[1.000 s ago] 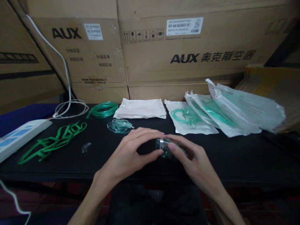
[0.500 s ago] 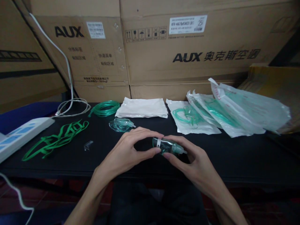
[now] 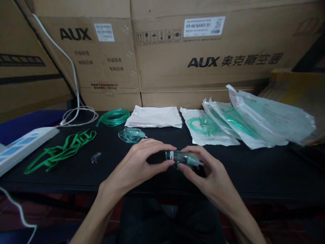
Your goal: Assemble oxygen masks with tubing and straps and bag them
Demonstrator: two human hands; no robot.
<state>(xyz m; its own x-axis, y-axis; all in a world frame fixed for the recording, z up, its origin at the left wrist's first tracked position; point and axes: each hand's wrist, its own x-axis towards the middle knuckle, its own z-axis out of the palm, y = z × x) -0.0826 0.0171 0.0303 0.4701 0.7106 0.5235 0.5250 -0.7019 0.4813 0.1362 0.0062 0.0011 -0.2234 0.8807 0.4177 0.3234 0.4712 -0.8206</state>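
Observation:
Between my two hands is a clear green oxygen mask point(image 3: 181, 157), held above the front part of the black table, its pale connector pointing right. My left hand point(image 3: 144, 158) pinches its left end, near a white strip, between thumb and fingers. At the right, the fingers and thumb of my right hand point(image 3: 203, 164) close around the mask near the connector. A second clear mask point(image 3: 131, 135) lies on the table just beyond my left hand. Small clear elbow pieces point(image 3: 95, 157) lie to the left, close to a tangle of green elastic straps point(image 3: 63, 150).
Coiled green tubing point(image 3: 114, 117) and a stack of white packets point(image 3: 154, 117) sit at the back. Several bagged mask sets point(image 3: 246, 118) are piled on the right. A white power strip point(image 3: 25, 145) stands at the left edge. Large cardboard boxes point(image 3: 162, 67) wall off the rear.
Both hands stay almost in place on the mask. The mask has tipped slightly, and my right fingers have shifted a little to the right along it.

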